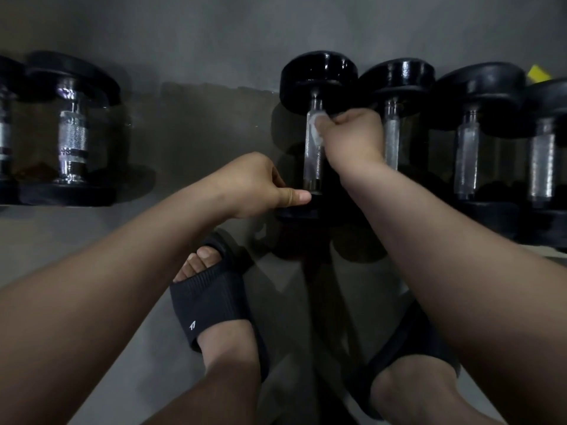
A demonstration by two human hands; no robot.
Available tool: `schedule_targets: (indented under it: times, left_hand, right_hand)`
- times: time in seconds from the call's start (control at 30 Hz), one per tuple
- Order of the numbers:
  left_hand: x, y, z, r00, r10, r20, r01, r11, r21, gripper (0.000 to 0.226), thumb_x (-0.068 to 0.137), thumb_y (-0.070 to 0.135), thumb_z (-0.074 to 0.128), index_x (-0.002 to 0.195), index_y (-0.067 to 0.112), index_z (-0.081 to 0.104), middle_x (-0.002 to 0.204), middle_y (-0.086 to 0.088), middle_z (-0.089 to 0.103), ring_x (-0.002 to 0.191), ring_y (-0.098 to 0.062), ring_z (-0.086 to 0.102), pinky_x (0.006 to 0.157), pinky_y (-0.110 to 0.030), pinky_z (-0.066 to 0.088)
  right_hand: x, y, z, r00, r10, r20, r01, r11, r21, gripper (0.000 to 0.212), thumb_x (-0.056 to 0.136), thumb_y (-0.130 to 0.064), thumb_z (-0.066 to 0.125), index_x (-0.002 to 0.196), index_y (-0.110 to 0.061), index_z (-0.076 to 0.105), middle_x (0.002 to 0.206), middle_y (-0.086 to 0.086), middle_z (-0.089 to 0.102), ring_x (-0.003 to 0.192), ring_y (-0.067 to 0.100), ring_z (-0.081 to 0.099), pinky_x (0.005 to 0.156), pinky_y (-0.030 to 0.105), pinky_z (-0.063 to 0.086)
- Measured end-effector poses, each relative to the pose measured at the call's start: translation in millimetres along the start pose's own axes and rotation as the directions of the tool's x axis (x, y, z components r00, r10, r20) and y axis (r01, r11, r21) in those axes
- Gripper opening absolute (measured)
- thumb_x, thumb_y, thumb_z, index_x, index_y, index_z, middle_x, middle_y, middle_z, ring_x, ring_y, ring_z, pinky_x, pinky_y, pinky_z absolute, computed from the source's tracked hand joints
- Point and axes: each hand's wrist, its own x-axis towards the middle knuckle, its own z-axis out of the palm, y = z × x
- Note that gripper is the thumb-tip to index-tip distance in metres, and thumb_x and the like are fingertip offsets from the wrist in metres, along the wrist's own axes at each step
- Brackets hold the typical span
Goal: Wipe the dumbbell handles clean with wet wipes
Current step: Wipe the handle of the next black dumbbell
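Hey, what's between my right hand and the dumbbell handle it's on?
In the head view, a white wet wipe lies between them: the right hand grips it around the metal dumbbell handle.

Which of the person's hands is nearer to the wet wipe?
Right. The right hand presses the wet wipe against the dumbbell handle; the left hand is lower, holding the near weight head.

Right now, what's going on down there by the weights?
A person is cleaning one dumbbell in a row. Their right hand holds a white wet wipe against the upper part of its handle. Their left hand, fingers curled, presses its thumb on the near end plate, apparently steadying it. The other dumbbells on either side are untouched.
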Motion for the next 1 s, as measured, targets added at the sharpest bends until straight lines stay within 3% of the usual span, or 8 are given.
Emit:
schedule_targets:
  times: [0.1, 0.27, 0.4, 0.5, 0.67, 0.77, 0.87, 1.0]
  left_hand:
    - [-0.5, 0.4, 1.0, 1.0, 0.003, -0.007, -0.003, 1.0, 0.006, 0.043, 0.078, 0.063, 0.073, 0.081, 0.02, 0.08, 0.074, -0.002, 0.073, 0.075, -0.015, 0.068, 0.062, -0.025, 0.048]
    - [1.0, -1.4, 1.0, 1.0, 0.007, 0.007, -0.007, 1.0, 0.002, 0.045, 0.076, 0.064, 0.074, 0.081, 0.02, 0.08, 0.073, -0.003, 0.073, 0.075, -0.017, 0.069, 0.061, -0.026, 0.048]
    - [2.5, -1.6, -1.3, 1.0, -0.002, 0.007, 0.002, 1.0, 0.003, 0.044, 0.075, 0.065, 0.074, 0.078, 0.021, 0.08, 0.065, 0.002, 0.07, 0.063, -0.011, 0.063, 0.053, -0.023, 0.043]
    - [2.3, -2.5, 0.0, 1.0, 0.006, 0.006, -0.006, 1.0, 0.002, 0.043, 0.077, 0.065, 0.073, 0.079, 0.023, 0.08, 0.064, 0.003, 0.069, 0.061, -0.007, 0.06, 0.053, -0.023, 0.04]
    - [4.2, -1.6, 0.8, 1.0, 0.01, 0.011, -0.01, 1.0, 0.023, 0.046, 0.076, 0.066, 0.073, 0.079, 0.021, 0.08, 0.066, 0.0, 0.069, 0.064, -0.011, 0.062, 0.055, -0.024, 0.041]
    - [4.0, -2.2, 0.8, 1.0, 0.016, 0.018, -0.016, 1.0, 0.025, 0.045, 0.077, 0.066, 0.072, 0.079, 0.021, 0.08, 0.067, -0.001, 0.07, 0.063, -0.011, 0.062, 0.054, -0.024, 0.043]
    - [5.1, -4.6, 1.7, 1.0, 0.015, 0.013, -0.016, 1.0, 0.013, 0.047, 0.076, 0.067, 0.073, 0.08, 0.021, 0.08, 0.071, -0.003, 0.072, 0.07, -0.015, 0.066, 0.059, -0.025, 0.047]
    - [4.9, -6.8, 0.1, 1.0, 0.014, 0.01, -0.014, 1.0, 0.008, 0.047, 0.075, 0.067, 0.073, 0.08, 0.021, 0.08, 0.07, -0.001, 0.071, 0.068, -0.013, 0.064, 0.058, -0.025, 0.046]
  right_hand:
    - [15.8, -12.8, 2.4, 1.0, 0.013, -0.025, -0.011, 0.998, 0.067, 0.051, 0.087, -0.032, 0.076, 0.048, -0.017, 0.046, 0.037, -0.013, 0.044, 0.035, 0.003, 0.041, 0.051, 0.019, 0.04]
    - [5.6, 4.2, 11.1, 1.0, 0.007, -0.03, -0.004, 0.995, 0.1, 0.037, 0.091, -0.034, 0.07, 0.062, -0.012, 0.063, 0.051, -0.006, 0.056, 0.046, 0.006, 0.053, 0.052, 0.019, 0.045]
    - [13.1, -6.7, 21.1, 0.993, 0.025, -0.119, -0.009, 0.992, 0.128, 0.044, 0.086, -0.03, 0.075, 0.052, -0.017, 0.05, 0.044, -0.011, 0.048, 0.045, 0.009, 0.05, 0.055, 0.023, 0.046]
    - [14.8, -2.3, 20.2, 0.992, 0.051, -0.113, -0.03, 0.984, 0.178, 0.034, 0.086, -0.032, 0.076, 0.06, -0.018, 0.058, 0.054, -0.01, 0.058, 0.052, 0.007, 0.055, 0.06, 0.023, 0.05]
    - [23.9, 0.8, 11.4, 0.96, 0.258, 0.105, -0.279, 0.887, 0.367, 0.017, 0.092, -0.029, 0.071, 0.085, -0.014, 0.068, 0.08, 0.001, 0.071, 0.075, 0.014, 0.068, 0.076, 0.026, 0.059]
    - [26.0, -1.4, 10.1, 0.878, 0.376, 0.295, -0.473, 0.769, 0.429, 0.02, 0.099, -0.02, 0.057, 0.105, -0.007, 0.071, 0.085, 0.008, 0.071, 0.066, 0.02, 0.07, 0.061, 0.029, 0.059]
    - [25.5, -1.6, 9.4, 0.875, 0.361, 0.323, -0.478, 0.75, 0.457, 0.02, 0.094, -0.007, 0.053, 0.102, -0.005, 0.071, 0.079, 0.009, 0.07, 0.058, 0.019, 0.067, 0.057, 0.027, 0.055]
    - [20.5, -2.5, 6.8, 0.936, 0.275, 0.22, -0.339, 0.874, 0.348, 0.019, 0.094, -0.021, 0.065, 0.077, -0.014, 0.061, 0.06, -0.002, 0.059, 0.053, 0.012, 0.057, 0.06, 0.025, 0.051]
